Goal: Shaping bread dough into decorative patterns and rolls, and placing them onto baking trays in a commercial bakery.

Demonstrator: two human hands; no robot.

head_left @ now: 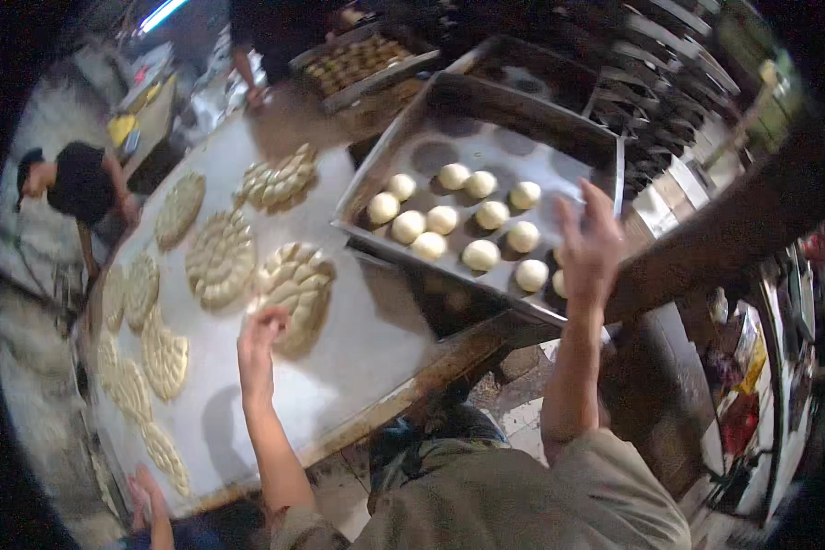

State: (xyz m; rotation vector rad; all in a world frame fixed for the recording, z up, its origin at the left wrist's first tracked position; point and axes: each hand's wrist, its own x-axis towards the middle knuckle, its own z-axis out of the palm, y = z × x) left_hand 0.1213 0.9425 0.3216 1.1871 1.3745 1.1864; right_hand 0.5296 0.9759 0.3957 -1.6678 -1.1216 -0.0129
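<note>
One olive shirt (513,500) filled the lower edge, nearest, a forearm reaching out on each side. At lower left, a co-worker's hand (147,495) was by the table's near corner.

Left hand (264,335): fingers bent, at the near left edge of a plaited dough (304,291); could not tell whether they pinched it or only touched it. This dough lay on the pale table (367,344), on the side toward the tray, its strands overlapping in rows.

Right hand (591,243): grip released, fingers spread and slightly blurred, over the right side of the tray (472,136), close to the balls (479,255) there. Over a dozen of these, round, smooth and cream-coloured, sat mostly in the near half of the tray; a couple were partly hidden by the hand. The dark-walled metal tray stood tilted in view, just right of the table.

More plaited pieces (220,261) were spread leftward over the table, some rounded, some long, several touching along the left edge.

Farther off: a person in a dark top (81,183) beyond the table's left edge; a second tray (385,79) of small browner pieces; a light tube (162,16) at the top.
</note>
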